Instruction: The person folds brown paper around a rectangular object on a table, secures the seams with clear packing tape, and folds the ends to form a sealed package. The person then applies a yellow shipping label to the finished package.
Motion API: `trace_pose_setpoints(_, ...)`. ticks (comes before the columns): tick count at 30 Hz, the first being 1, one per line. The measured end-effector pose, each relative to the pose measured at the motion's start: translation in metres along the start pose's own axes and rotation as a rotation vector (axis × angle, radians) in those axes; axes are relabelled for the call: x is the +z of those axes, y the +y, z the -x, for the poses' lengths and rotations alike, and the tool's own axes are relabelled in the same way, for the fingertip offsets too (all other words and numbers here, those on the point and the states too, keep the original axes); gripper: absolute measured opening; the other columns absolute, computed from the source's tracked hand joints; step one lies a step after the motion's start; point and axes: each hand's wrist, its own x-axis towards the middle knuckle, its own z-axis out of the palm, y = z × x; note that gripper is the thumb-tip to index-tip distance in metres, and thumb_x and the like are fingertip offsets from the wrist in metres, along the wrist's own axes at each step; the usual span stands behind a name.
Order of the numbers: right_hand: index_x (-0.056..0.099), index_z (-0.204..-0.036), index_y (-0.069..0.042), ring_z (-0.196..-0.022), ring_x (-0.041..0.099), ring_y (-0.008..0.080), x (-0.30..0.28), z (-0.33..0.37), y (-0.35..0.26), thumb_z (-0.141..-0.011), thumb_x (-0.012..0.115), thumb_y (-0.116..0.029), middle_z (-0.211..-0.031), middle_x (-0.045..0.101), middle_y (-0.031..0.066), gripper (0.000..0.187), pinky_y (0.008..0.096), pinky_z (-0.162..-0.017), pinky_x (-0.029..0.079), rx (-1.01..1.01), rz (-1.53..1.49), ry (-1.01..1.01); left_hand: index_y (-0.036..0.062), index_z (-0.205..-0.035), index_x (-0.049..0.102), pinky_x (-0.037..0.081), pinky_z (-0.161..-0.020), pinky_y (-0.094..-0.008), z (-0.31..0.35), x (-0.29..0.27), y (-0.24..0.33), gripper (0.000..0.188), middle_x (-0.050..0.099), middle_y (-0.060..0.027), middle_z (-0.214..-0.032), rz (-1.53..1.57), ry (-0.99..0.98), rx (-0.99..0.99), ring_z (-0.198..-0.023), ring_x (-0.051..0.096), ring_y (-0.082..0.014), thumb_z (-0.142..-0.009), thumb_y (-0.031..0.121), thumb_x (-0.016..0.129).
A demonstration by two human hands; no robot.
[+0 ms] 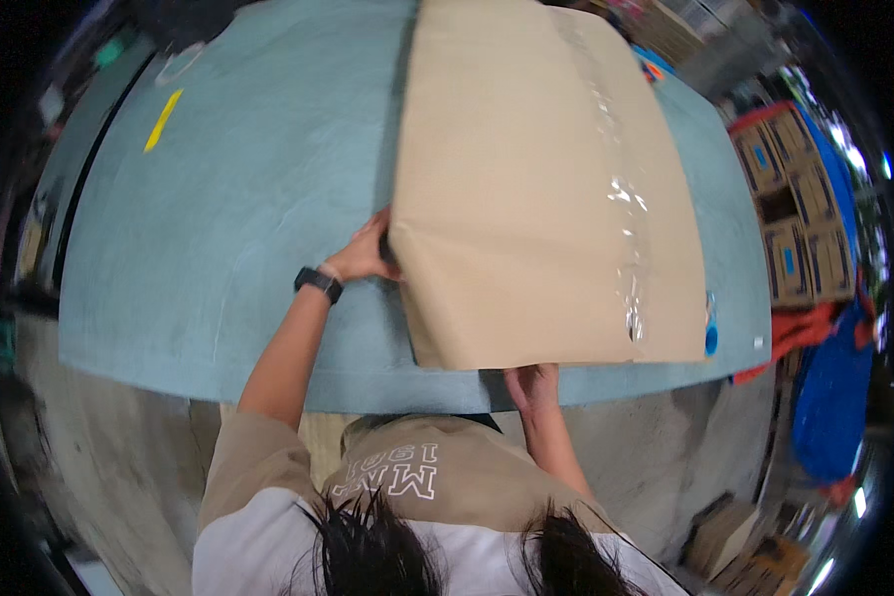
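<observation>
A long package wrapped in brown paper (526, 199) lies lengthwise on the table, with a strip of clear tape (616, 189) running down its right part. My left hand (368, 253) grips its left edge near the close corner, where the paper is folded and bulges. A small dark patch shows between that hand and the paper; I cannot make out what it is. Under the near edge, my right hand (534, 387) holds the package from below, its fingertips hidden by the paper. A dark band (319, 284) sits on my left wrist.
The blue-green table (238, 219) curves close to my body. A yellow strip (163, 120) lies at its far left. A blue round item (711, 336) rests just right of the package. Stacked cardboard boxes (790, 248) and a blue sheet (832, 397) stand beyond the right edge.
</observation>
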Motion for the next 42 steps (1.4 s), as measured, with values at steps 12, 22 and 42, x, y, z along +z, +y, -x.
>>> trace_pose_setpoints(12,0.056,-0.108,-0.005,-0.098,0.055,0.0306,0.04,-0.02,-0.016,-0.075,0.061,-0.02,-0.103,0.059,0.0171,0.036,0.037,-0.084,0.044,-0.384,1.561,-0.128,0.0111,-0.13,0.035,0.027,-0.096,-0.0487,-0.002,0.055,0.01,0.066,0.039,-0.0075,-0.131,-0.536,0.335,-0.22,-0.122,0.031,-0.0302,-0.072,0.028,0.061)
trace_pose_setpoints(22,0.057,-0.1,-0.005,-0.102,0.052,0.028,0.062,-0.013,0.072,-0.075,0.062,-0.022,-0.104,0.056,0.0168,0.03,0.0396,-0.088,0.039,-0.772,1.72,-0.61,0.0013,-0.13,0.031,0.019,-0.099,-0.0559,0.01,0.087,0.005,0.073,0.026,-0.0167,-0.138,-0.951,0.612,-0.359,-0.131,0.017,-0.0294,-0.074,0.04,0.059)
trace_pose_setpoints(42,0.053,-0.113,-0.006,-0.101,0.051,0.0324,0.029,-0.063,0.046,-0.082,0.052,-0.023,-0.112,0.054,0.0155,0.036,0.0434,-0.088,0.038,-0.74,2.052,-0.209,-0.004,-0.122,0.042,0.024,-0.1,-0.0415,0.063,0.078,0.047,0.058,0.041,-0.0206,-0.128,-0.752,0.161,0.057,-0.123,0.031,-0.0317,-0.079,0.034,0.05)
